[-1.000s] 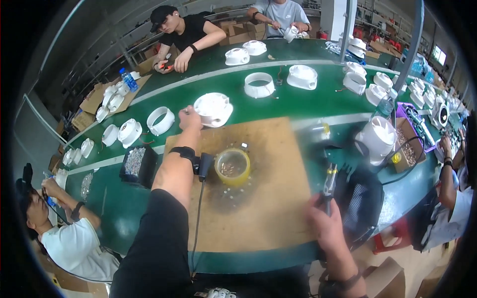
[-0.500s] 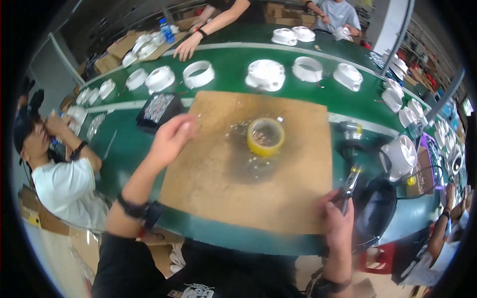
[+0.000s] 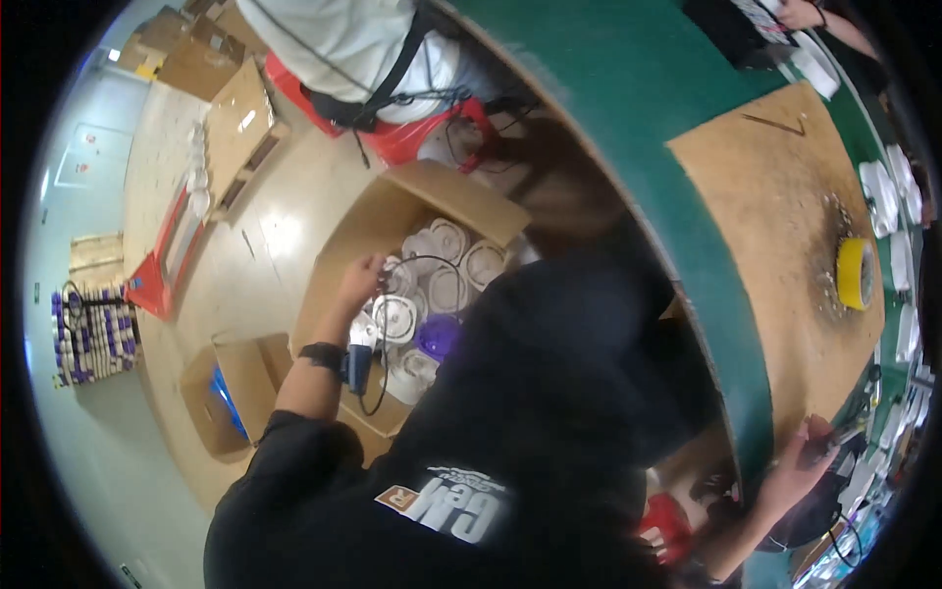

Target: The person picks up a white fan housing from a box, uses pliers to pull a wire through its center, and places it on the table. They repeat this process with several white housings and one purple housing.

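Observation:
My left hand is over the open cardboard box on my left, beside the white round plastic parts piled inside. Its fingers look curled; whatever lies under them is hidden. A thin black cable loops from near these fingers round to the small dark device at my wrist. A purple round part lies among the white ones. At the bench's near edge my right hand is closed round a pair of pliers.
A brown board covers part of the green bench, with a yellow tape roll on it. A smaller carton stands by the box. Beyond it, a person in a white shirt sits on a red stool.
My view has swung left and down from the bench to the floor. My left hand has gone from above the board to the box of parts. The pliers stay in my right hand.

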`<move>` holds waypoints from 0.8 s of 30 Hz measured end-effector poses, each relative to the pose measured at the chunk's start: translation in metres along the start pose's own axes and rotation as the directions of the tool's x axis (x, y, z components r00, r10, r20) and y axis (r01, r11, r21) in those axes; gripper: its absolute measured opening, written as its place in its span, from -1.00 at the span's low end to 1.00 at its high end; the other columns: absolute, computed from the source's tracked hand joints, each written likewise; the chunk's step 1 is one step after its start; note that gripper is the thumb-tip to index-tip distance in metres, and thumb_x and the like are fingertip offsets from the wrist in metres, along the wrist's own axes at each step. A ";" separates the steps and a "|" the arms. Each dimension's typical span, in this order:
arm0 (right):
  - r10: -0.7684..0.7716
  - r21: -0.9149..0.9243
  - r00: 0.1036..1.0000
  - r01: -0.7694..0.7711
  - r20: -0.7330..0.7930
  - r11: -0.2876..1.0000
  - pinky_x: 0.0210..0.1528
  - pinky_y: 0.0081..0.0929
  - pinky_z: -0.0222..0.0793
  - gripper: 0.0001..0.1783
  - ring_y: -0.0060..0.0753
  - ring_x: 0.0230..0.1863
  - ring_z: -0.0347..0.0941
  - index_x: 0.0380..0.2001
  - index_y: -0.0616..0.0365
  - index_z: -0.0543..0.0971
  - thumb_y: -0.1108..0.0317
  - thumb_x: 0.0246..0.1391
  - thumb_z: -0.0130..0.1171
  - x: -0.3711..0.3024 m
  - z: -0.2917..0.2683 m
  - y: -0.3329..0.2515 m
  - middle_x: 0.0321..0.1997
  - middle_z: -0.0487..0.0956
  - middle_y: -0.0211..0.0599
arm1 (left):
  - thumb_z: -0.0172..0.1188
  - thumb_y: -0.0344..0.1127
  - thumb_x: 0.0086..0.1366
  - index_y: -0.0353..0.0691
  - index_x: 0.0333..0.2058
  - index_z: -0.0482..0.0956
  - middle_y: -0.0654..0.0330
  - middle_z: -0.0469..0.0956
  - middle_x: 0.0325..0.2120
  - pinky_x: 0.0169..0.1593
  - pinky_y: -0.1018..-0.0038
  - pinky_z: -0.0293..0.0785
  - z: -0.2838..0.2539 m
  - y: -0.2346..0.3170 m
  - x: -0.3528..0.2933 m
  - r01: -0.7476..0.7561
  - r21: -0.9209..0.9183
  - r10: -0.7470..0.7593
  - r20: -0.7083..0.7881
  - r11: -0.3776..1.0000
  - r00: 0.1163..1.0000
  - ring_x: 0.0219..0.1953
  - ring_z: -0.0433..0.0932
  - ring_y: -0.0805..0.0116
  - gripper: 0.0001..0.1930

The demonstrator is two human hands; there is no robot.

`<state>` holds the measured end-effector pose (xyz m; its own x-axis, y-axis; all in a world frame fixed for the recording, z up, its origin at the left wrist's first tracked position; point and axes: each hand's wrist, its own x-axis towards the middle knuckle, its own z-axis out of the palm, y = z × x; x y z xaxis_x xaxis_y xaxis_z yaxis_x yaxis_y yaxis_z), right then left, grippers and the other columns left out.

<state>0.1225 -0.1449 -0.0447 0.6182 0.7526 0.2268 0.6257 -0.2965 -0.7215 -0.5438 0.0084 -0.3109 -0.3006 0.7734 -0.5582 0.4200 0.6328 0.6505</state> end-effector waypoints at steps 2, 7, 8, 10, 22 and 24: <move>-0.042 -0.225 0.998 0.052 0.051 0.973 0.18 -0.39 0.29 -0.60 -0.33 0.06 0.40 0.13 0.37 0.37 0.43 0.29 0.11 -0.016 0.024 -0.029 0.03 0.49 -0.19 | 0.01 -0.04 0.43 -0.20 -0.17 0.55 0.21 0.60 -0.46 -0.46 0.40 0.48 0.018 -0.102 0.015 0.254 -0.010 -0.253 0.039 0.967 0.967 -0.49 0.57 0.40 -0.66; -0.204 -0.484 0.962 0.269 0.184 0.832 0.16 -0.34 0.33 -0.60 -0.20 0.07 0.48 0.13 0.36 0.41 0.41 0.29 0.09 -0.032 0.010 -0.013 0.19 0.53 -0.09 | 0.05 -0.17 0.35 -0.09 -0.17 0.60 0.21 0.63 -0.36 -0.32 0.24 0.55 0.042 -0.278 0.008 0.079 0.611 -0.361 0.354 0.788 0.863 -0.32 0.62 0.23 -0.78; -0.104 -0.513 0.981 0.174 0.162 0.841 0.16 -0.35 0.33 -0.59 -0.19 0.09 0.49 0.14 0.37 0.40 0.39 0.30 0.08 -0.038 0.005 -0.015 0.18 0.54 -0.08 | 0.09 -0.21 0.31 -0.06 -0.15 0.62 0.20 0.66 -0.32 -0.25 0.17 0.57 0.063 -0.300 0.009 -0.145 0.716 -0.343 0.489 0.683 0.802 -0.24 0.65 0.15 -0.79; -0.026 -0.676 0.997 0.064 0.066 0.734 0.20 -0.38 0.30 -0.56 -0.22 0.15 0.46 0.16 0.37 0.38 0.38 0.30 0.08 -0.058 -0.034 -0.029 0.20 0.52 -0.06 | 0.06 -0.26 0.31 0.12 -0.03 0.64 0.22 0.67 -0.19 -0.16 0.16 0.57 0.193 -0.252 0.004 -0.587 0.733 -0.280 0.676 0.343 0.681 -0.12 0.64 0.13 -0.70; 0.128 -0.492 0.992 -0.115 -0.008 0.863 0.28 -0.33 0.21 -0.58 -0.30 0.15 0.39 0.17 0.40 0.35 0.43 0.31 0.04 -0.044 -0.017 -0.059 0.17 0.48 -0.11 | 0.24 -0.16 0.13 0.09 0.33 0.20 -0.22 -0.06 0.40 0.25 -0.04 0.30 0.043 -0.223 0.007 0.503 0.458 -0.495 -0.148 0.733 0.856 0.35 0.16 -0.30 -0.24; 0.088 -0.325 0.992 -0.056 0.085 0.944 0.31 -0.32 0.17 -0.64 -0.29 0.16 0.38 0.13 0.37 0.37 0.46 0.31 0.02 -0.036 -0.019 -0.043 0.18 0.48 -0.12 | 0.15 -0.24 0.15 0.28 0.30 0.26 -0.16 -0.18 0.43 0.26 -0.19 0.22 0.018 -0.267 0.019 0.080 0.850 -0.227 0.048 0.521 0.973 0.41 0.02 -0.25 -0.30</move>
<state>0.0822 -0.1702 -0.0094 0.6285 0.7705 0.1060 0.7106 -0.5134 -0.4812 -0.6464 -0.1469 -0.5045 -0.3471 0.6064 -0.7154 0.9224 0.3587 -0.1434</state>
